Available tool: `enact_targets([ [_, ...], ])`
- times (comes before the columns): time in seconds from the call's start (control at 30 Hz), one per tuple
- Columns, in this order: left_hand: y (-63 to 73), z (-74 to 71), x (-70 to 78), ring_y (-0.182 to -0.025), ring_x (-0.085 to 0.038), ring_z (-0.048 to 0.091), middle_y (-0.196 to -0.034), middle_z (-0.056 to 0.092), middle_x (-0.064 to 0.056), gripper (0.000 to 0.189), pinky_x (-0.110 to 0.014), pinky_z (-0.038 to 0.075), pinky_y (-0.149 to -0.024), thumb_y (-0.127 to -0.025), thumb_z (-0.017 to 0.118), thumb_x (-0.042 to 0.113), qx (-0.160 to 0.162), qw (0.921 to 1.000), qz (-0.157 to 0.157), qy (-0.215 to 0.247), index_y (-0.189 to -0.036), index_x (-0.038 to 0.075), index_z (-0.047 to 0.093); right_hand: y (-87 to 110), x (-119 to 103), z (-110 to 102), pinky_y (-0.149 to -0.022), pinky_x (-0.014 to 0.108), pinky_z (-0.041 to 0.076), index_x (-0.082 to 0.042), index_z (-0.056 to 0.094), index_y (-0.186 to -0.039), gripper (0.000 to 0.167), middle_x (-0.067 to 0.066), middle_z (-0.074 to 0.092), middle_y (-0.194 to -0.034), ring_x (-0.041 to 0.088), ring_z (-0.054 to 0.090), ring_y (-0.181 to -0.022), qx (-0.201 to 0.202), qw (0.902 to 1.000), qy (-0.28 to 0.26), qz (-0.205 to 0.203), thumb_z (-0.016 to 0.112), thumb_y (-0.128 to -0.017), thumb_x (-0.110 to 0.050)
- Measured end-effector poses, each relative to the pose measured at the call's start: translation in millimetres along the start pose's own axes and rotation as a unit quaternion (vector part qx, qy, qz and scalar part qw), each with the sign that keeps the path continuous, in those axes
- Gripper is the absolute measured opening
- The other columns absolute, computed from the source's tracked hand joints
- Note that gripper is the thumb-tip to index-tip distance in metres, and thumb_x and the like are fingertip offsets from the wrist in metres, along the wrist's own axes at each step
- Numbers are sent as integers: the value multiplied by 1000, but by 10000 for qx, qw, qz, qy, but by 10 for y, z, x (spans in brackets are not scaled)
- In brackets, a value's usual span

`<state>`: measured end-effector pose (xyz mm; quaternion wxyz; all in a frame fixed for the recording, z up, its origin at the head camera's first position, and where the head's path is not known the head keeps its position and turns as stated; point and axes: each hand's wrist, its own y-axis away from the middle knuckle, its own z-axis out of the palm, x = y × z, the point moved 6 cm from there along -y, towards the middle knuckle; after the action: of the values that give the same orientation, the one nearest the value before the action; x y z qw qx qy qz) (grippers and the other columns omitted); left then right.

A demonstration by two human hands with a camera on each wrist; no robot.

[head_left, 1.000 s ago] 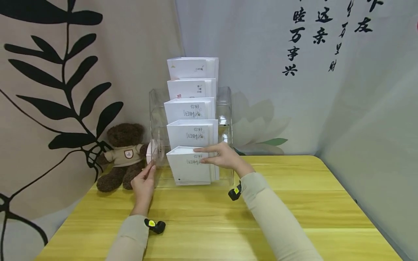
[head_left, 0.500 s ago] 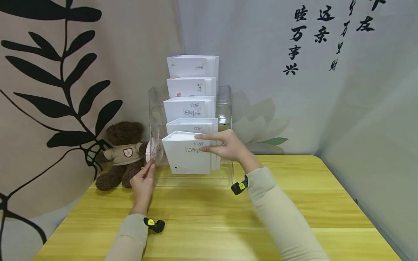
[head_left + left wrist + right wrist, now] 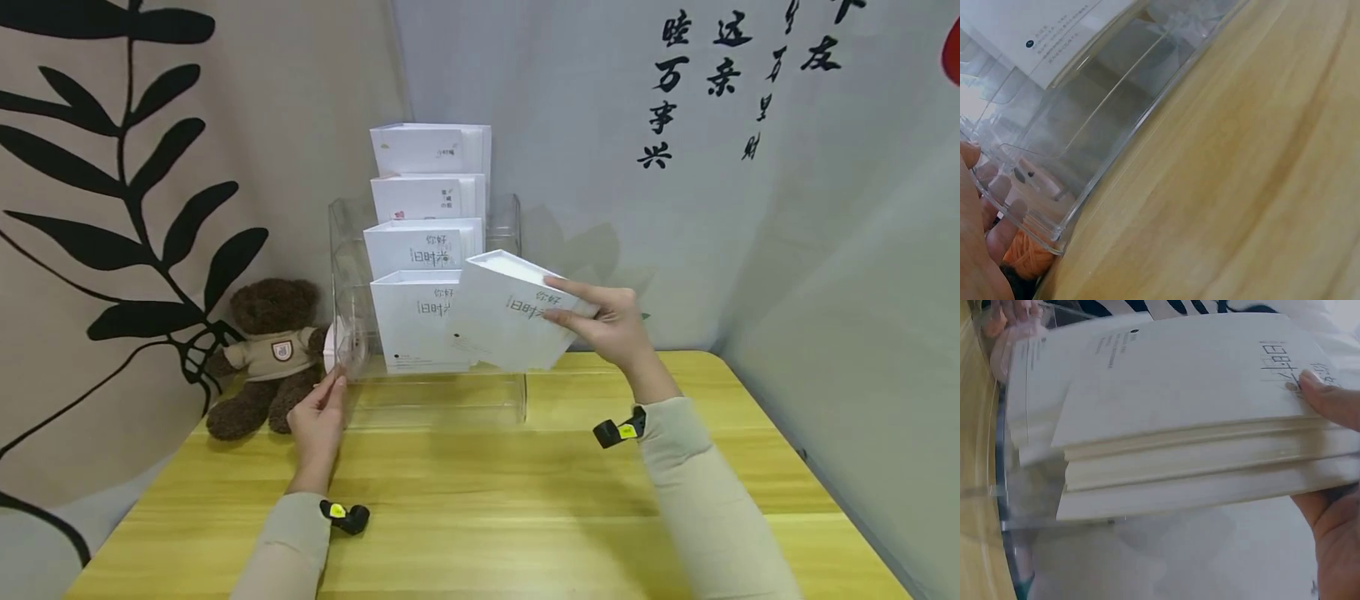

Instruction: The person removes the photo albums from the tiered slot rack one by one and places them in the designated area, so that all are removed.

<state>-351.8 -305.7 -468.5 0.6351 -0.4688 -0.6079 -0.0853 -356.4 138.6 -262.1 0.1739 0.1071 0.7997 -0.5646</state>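
My right hand (image 3: 618, 329) pinches a thick white book (image 3: 498, 321) by its upper right edge, thumb on the front cover. The book is tilted, with black Chinese characters on its cover. In the right wrist view its layered cream and white edges (image 3: 1179, 469) show. It overlaps another white book (image 3: 412, 333) standing in the clear tiered rack (image 3: 435, 408). More white books (image 3: 416, 200) stand on the tiers behind. My left hand (image 3: 318, 421) holds the rack's left side panel, with the thumb (image 3: 969, 153) on one side and fingers behind the clear plastic.
A brown teddy bear (image 3: 273, 367) in a beige shirt sits left of the rack. Orange yarn (image 3: 1029, 253) shows behind the rack's corner in the left wrist view. The wooden table (image 3: 480, 517) meets a printed curtain (image 3: 570, 100) at the back.
My right hand has lifted the front book off the rack's lowest tier, then moved it up and to the right, tilting it. My left hand keeps its hold on the rack.
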Motion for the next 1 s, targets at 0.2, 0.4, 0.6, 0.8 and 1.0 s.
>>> enact_targets([
  [0.2, -29, -14, 0, -112, -13, 66, -116, 73, 3, 30, -20, 49, -94, -95, 70, 42, -51, 9997, -141, -213, -121, 28, 76, 365, 92, -544, -69, 28, 59, 10, 68, -121, 50, 16, 75, -104, 18, 75, -92, 647, 9954, -24, 705, 71, -75, 28],
  [0.4, -26, -19, 5, -114, -17, 66, -117, 73, 2, 32, -32, 49, -99, -95, 69, 43, -68, 9994, -214, -249, -122, 27, 76, 823, 262, -961, -71, 22, 58, 6, 68, -125, 44, -1, 77, -103, 11, 74, -90, 1274, 9735, 343, 1866, 75, -82, 15],
  [0.6, -6, -16, 25, -113, -17, 66, -117, 73, 2, 31, -18, 47, -93, -95, 71, 41, -71, 9997, -208, -128, -121, 25, 76, 1194, 432, -1139, -69, 21, 57, 4, 68, -126, 42, -7, 77, -101, 8, 74, -88, 1657, 9497, 378, 2629, 77, -85, 7],
  [0.8, 6, -1, 18, -116, -15, 65, -117, 73, 3, 31, -23, 48, -97, -94, 71, 42, -145, 9996, -253, -31, -121, 26, 76, 1487, 610, -1191, -64, 20, 56, 1, 68, -128, 44, -13, 76, -100, 5, 73, -83, 1675, 9267, 587, 3314, 79, -86, -1],
  [1.0, 11, 11, 6, -115, -14, 65, -117, 73, 5, 32, -20, 49, -94, -95, 69, 43, -207, 9993, -306, -12, -122, 29, 75, 1661, 766, -1206, -64, 22, 57, -6, 67, -133, 47, -15, 74, -103, 6, 72, -83, 1444, 9132, 721, 3742, 80, -88, -12],
])
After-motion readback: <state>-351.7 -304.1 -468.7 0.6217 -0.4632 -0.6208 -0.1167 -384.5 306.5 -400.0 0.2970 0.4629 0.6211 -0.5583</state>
